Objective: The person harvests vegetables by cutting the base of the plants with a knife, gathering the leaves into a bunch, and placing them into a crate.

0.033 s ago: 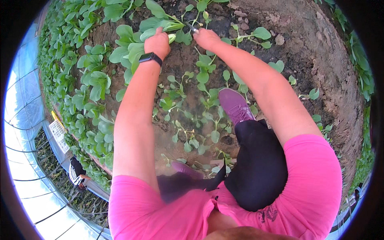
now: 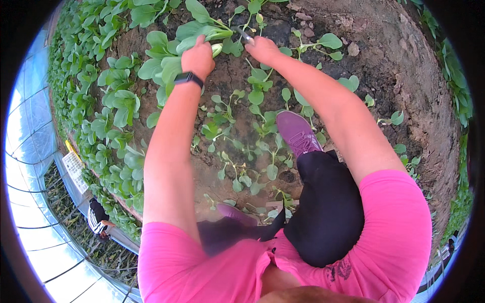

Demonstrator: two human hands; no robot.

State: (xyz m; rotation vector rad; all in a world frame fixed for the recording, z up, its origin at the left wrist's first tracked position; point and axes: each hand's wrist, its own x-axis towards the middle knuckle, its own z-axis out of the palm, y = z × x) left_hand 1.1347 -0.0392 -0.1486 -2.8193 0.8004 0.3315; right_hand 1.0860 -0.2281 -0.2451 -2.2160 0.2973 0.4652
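Note:
Near the top of the head view my left hand (image 2: 198,58), a dark watch on its wrist, is closed round a leafy bok choy (image 2: 171,68). The pale cut-looking base (image 2: 217,49) pokes out beside my fingers. Just beyond lies another green plant (image 2: 214,33), its stems converging toward the right; whether my left fingers also touch it is unclear. My right hand (image 2: 262,51) grips a small knife (image 2: 243,35), its handle mostly hidden in the fist. The blade points up and left, with its tip close to the base of that farther plant.
Dense leafy greens (image 2: 118,96) grow along the left. Small scattered seedlings (image 2: 257,86) stand in brown soil (image 2: 374,55) between my arms and rightward. My purple shoe (image 2: 297,132) rests among them. A person (image 2: 96,217) is at the far lower left, near clear plastic sheeting (image 2: 33,111).
My right hand and the knife have shifted very slightly to the right. My left hand stays nearly in place, holding the bok choy.

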